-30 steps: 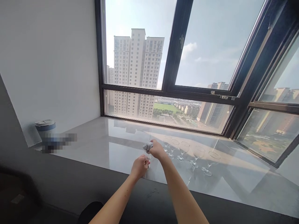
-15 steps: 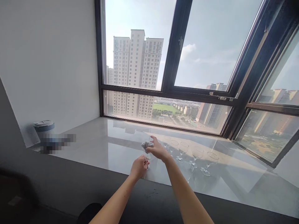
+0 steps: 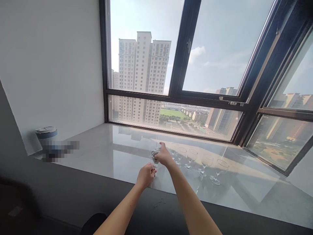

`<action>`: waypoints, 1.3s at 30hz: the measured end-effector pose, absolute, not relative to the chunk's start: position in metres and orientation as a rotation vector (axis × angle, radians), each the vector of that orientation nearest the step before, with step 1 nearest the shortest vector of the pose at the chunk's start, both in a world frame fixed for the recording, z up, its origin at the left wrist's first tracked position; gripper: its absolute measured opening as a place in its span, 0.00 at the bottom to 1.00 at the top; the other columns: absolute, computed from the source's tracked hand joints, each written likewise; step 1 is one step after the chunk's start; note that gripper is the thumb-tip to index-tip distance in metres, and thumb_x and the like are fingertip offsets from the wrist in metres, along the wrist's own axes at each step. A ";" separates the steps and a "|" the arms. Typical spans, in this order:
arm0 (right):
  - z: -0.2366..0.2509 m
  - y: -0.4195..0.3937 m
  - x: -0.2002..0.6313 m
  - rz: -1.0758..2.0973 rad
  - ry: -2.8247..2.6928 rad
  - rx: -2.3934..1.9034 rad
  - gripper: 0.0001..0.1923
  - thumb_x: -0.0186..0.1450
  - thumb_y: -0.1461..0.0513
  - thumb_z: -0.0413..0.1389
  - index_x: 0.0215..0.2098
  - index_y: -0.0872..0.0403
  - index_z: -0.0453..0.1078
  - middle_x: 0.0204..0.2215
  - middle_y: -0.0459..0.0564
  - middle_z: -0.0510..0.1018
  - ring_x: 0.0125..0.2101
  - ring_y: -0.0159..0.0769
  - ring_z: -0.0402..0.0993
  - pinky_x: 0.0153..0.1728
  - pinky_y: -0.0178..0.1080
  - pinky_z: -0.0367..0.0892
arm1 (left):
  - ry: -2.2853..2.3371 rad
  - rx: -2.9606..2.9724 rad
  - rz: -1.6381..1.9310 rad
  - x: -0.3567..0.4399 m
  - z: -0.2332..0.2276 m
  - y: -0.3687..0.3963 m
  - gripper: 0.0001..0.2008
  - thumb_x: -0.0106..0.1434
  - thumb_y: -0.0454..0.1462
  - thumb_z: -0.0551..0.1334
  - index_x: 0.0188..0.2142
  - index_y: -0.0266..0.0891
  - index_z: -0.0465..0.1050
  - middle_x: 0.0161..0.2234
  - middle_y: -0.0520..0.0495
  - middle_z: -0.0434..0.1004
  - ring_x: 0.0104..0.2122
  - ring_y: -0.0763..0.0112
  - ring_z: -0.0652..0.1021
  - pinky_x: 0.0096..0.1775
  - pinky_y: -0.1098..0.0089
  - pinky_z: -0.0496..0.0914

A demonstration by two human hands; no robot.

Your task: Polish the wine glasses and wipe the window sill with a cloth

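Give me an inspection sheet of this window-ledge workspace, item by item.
Surface: glossy pale stone ledge under the window, with a dark counter edge in front.
Job's things: a wine glass gripped low by the left hand; a grey cloth pressed at its bowl by the right hand.
Clutter: a row of empty wine glasses standing upright to the right; a round lidded container at the far left by the wall, with a blurred patch beside it.
Grippers: both hands closed, the left on the glass, the right on the cloth.
Cables: nothing seen.
Surroundings: white wall, dark-framed windows, tower blocks outside.
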State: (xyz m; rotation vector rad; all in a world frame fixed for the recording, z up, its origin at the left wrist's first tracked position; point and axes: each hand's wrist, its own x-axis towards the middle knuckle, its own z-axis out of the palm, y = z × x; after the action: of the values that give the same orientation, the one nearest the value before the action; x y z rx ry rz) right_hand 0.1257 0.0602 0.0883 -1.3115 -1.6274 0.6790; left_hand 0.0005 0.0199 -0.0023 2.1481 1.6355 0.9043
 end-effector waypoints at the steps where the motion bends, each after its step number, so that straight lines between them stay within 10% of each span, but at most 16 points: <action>1: 0.088 0.061 0.125 0.732 -1.650 -1.386 0.44 0.41 0.70 0.55 0.58 0.52 0.54 0.30 0.47 0.73 0.26 0.35 0.68 0.27 0.37 0.63 | 1.644 2.144 0.900 0.001 -0.002 0.020 0.07 0.62 0.35 0.57 0.29 0.38 0.71 0.34 0.49 0.72 0.30 0.74 0.71 0.34 0.74 0.59; 9: 0.109 0.045 0.120 0.421 -1.771 -1.764 0.47 0.41 0.67 0.59 0.60 0.52 0.54 0.52 0.59 0.65 0.53 0.51 0.61 0.44 0.43 0.63 | 1.634 2.140 0.935 0.000 -0.009 0.024 0.07 0.61 0.35 0.58 0.28 0.38 0.71 0.32 0.49 0.72 0.29 0.74 0.70 0.32 0.73 0.56; 20: 0.103 0.042 0.126 0.668 -1.732 -1.406 0.32 0.48 0.68 0.55 0.53 0.54 0.61 0.39 0.50 0.73 0.34 0.34 0.71 0.34 0.34 0.64 | 1.622 2.157 0.964 -0.001 -0.010 0.026 0.08 0.61 0.35 0.58 0.25 0.37 0.70 0.32 0.48 0.72 0.29 0.74 0.69 0.33 0.72 0.56; 39: 0.111 0.036 0.113 0.236 -1.915 -1.870 0.22 0.53 0.64 0.57 0.47 0.54 0.64 0.39 0.56 0.77 0.41 0.44 0.75 0.34 0.36 0.63 | 1.606 2.160 0.990 -0.001 -0.009 0.023 0.05 0.61 0.35 0.58 0.29 0.39 0.70 0.31 0.50 0.71 0.28 0.74 0.69 0.31 0.74 0.56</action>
State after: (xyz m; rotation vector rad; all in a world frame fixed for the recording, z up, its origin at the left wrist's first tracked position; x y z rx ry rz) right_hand 0.1133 0.0355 0.1106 -1.8700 -1.9150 0.2363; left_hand -0.0006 0.0234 -0.0090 2.1597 1.6063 0.9900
